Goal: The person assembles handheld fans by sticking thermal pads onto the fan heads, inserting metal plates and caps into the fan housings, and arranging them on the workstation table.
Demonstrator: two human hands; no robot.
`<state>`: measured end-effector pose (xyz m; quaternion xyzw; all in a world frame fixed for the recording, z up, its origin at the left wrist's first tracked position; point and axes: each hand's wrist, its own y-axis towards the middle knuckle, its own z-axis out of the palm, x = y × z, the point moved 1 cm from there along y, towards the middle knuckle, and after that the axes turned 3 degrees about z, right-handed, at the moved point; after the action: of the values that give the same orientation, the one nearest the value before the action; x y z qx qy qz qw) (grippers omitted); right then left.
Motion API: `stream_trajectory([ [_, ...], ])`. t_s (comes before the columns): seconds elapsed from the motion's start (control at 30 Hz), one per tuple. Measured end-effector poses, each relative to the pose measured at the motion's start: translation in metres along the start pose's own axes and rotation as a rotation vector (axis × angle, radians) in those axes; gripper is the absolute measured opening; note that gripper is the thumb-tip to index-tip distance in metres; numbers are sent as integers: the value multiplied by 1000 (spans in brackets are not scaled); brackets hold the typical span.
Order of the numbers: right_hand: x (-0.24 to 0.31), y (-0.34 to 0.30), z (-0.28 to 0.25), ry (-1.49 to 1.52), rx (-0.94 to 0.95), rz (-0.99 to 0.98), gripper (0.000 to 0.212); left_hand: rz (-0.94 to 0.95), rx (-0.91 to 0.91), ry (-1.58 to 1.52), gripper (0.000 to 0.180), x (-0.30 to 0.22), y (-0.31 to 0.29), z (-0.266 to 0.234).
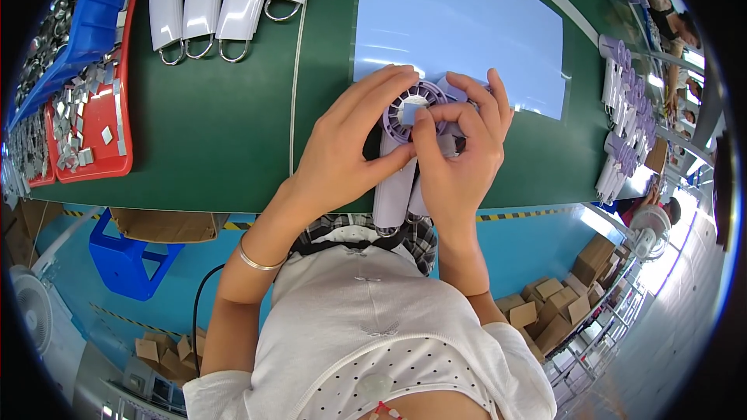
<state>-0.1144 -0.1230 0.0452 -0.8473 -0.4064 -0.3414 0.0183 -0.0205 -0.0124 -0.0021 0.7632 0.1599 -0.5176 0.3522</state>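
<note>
A white and lilac handheld fan (394,187) lies at the near edge of the green table, its round slotted head up. My left hand (342,136) curls around the left side of that head, thumb at its lower rim and fingers over the top. Over the head's middle is a small pale square piece (410,114). My right hand (471,128) has thumb and forefinger closed at this piece, the other fingers raised and bent. Beside the first handle is a second white handle (418,201); its upper part is mostly hidden by my right hand.
A pale blue sheet (459,23) covers the table beyond my hands. Several white handles with metal loops (202,0) lie at the far left. Further left are a red tray (124,109) of small silvery squares and a blue bin (97,31). More fans (618,117) line the right side.
</note>
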Motion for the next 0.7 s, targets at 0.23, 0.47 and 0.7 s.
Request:
stream_trajectory([
  [0.23,-2,2,0,-20,0,-31,11,-5,-1,13,69,0,1,0],
  [0.47,-4,-2,1,-76,-6,-84,14,-6,6,5,69,0,0,0],
  [0.7,-45,5,-18,66,-41,-190,55,-37,19,-8,69,-2,-4,0],
])
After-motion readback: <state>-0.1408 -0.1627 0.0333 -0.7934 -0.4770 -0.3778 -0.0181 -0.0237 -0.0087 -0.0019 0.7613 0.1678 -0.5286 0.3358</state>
